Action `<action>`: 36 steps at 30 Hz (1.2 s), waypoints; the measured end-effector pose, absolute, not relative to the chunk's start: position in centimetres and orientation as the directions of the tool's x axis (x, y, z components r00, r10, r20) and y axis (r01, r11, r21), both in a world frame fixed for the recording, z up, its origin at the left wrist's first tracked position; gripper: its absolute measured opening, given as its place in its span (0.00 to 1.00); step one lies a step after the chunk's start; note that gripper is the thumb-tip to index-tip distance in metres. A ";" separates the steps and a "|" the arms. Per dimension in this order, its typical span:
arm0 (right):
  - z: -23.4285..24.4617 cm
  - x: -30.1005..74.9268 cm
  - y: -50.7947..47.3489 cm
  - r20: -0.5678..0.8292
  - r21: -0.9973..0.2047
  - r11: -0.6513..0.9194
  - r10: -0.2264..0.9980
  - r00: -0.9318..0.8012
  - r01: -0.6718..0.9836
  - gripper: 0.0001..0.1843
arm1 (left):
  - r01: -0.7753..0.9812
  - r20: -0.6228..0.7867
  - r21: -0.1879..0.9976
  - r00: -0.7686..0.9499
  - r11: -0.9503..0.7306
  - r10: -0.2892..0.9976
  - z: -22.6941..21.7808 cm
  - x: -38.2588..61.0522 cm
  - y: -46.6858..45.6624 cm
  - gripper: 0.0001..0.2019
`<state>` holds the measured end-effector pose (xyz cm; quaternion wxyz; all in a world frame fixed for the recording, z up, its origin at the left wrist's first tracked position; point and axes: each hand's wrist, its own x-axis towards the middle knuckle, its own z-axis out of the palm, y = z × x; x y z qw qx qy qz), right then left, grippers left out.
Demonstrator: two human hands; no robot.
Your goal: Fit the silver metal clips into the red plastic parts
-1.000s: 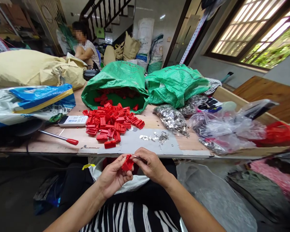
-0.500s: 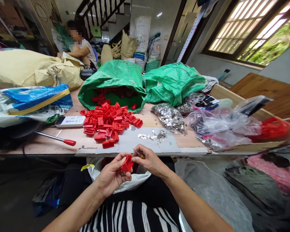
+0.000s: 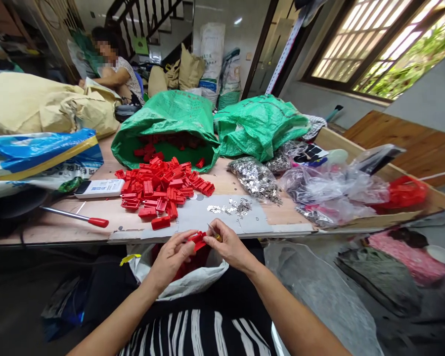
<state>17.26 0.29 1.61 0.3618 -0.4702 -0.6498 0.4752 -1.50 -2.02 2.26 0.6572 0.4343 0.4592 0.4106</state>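
Observation:
My left hand is closed on a small red plastic part just past the table's front edge. Opposite it, my right hand grips a small pointed tool with a yellow handle, and its fingertips meet the right end of the part. Below both hands, a white sack stands open in my lap with red parts inside. On the table lies a heap of similar red parts. To its right, small flat metal pieces are scattered on a grey sheet.
A green sack opens toward the heap, with another green sack beside it. Clear bags of metal pieces lie right. A red-tipped lever juts in at left. Another person sits behind the table.
My left hand has turned palm-down over the red part, which now lies flatter and is more covered. The whole view has shifted slightly, so the table things appear further left.

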 end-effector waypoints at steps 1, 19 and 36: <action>1.8 17.2 0.2 0.030 -0.953 0.111 0.960 -0.280 0.281 0.10 | -0.055 -0.140 0.987 0.201 0.154 0.970 2.3 -1.5 -2.0 0.20; 1.9 16.8 -0.7 -0.180 -0.960 -0.260 0.862 -0.474 -0.108 0.23 | 0.383 0.450 0.754 0.292 -0.534 0.844 1.1 -2.4 -2.5 0.13; 1.3 17.3 -1.0 -0.285 -0.916 -0.388 0.806 -0.519 -0.101 0.28 | 0.244 0.342 0.888 0.217 -0.390 0.914 -1.9 -3.2 -2.5 0.13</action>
